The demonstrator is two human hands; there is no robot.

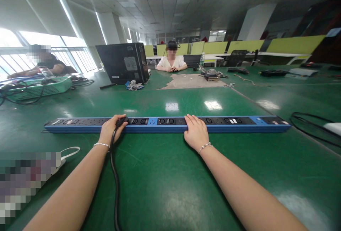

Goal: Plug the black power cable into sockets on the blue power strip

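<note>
A long blue power strip (165, 128) with a black socket face lies across the green table. My left hand (113, 130) is closed around a black plug (121, 121) at the strip's sockets, left of its middle. From that plug a black cable (116, 188) runs down toward the near edge of the view. Whether the plug is fully seated cannot be made out. Right of the middle, my right hand (196, 131) rests on top of the strip with its fingers laid flat over it.
On the green table (149, 98) stand a black computer case (124, 64), gloves (134, 85) and a green basket (55, 86) with cables. Black cables (306, 124) lie at right. A person (172, 59) sits opposite, another (50, 62) at far left.
</note>
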